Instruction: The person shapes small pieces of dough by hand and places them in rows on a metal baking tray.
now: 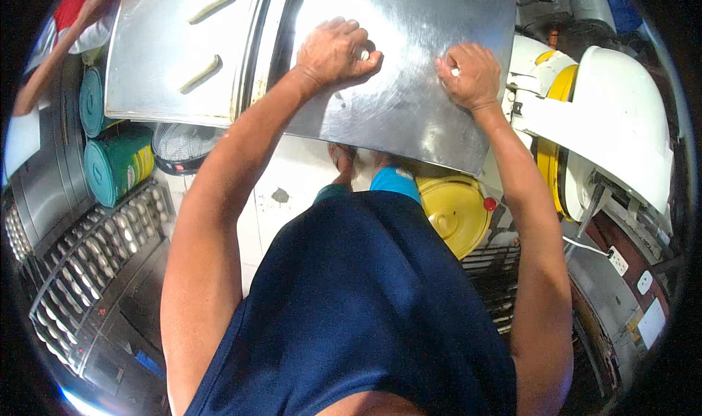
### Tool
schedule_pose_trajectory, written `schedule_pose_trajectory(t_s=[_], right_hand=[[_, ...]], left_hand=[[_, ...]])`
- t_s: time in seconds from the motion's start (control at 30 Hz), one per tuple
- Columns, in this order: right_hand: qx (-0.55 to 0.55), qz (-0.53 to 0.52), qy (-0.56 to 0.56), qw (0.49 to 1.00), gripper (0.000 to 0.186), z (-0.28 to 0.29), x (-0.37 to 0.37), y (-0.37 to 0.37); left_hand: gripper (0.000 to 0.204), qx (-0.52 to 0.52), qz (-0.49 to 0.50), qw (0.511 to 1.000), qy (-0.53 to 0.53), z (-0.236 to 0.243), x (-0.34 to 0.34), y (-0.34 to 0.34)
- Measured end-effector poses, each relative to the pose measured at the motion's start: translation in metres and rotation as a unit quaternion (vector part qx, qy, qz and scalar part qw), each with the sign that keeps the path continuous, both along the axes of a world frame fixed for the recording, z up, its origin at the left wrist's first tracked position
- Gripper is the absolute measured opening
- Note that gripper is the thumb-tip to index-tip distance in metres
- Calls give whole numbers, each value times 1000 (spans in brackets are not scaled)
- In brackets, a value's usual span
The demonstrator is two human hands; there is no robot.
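Above the shiny steel worktop (409, 112), my left hand (330, 51) is closed in a fist, knuckles away from me. A small white piece of dough (365, 55) peeks out between its thumb and fingers. My right hand (475, 76), farther right over the same worktop, is also closed, with another white bit of dough (455, 72) showing at its thumb side. Most of what each fist holds is hidden. On the metal tray (146, 57) to the left lie two long pale dough strips, one farther away (212, 5) and one nearer (199, 75).
At the left stand green buckets (102, 171), a fan (183, 144) and a rack of pale round pieces (95, 270). A yellow lid (455, 215) is below the worktop's front edge. A white-and-yellow machine (614, 116) borders the right side. Another person's arm (58, 61) shows far left.
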State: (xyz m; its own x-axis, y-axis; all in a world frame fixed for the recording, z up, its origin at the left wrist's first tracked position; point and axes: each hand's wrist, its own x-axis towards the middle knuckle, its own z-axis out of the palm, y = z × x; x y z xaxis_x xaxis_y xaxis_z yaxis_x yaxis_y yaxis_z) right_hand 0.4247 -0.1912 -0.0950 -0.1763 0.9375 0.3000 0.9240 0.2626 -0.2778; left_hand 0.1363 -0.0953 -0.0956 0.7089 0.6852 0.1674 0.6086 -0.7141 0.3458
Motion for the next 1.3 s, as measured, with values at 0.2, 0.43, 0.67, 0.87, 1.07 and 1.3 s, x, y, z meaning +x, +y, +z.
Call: schedule_pose_trajectory(t_s=[0.2,0.43,0.67,0.87,1.07,1.3], right_hand=[[111,17,-39,993,33,16,-13,-36],[-44,-10,-7,999,39,10,-5,-10],[-31,-61,-11,998,51,14,-15,-19],[-96,-10,-53,994,83,17,-23,-133],[-44,-97,-31,994,88,1,-5,19],[-66,-63,-91,992,77,7,-19,-24]], left_hand=[[53,49,31,998,-26,-6,-24,-45],[40,1,11,1000,20,2,-6,-14],[44,0,59,998,7,2,-1,-33],[90,-15,58,990,131,3,-37,-131],[92,79,106,988,76,-13,29,-5],[76,-168,170,967,87,36,44,-23]])
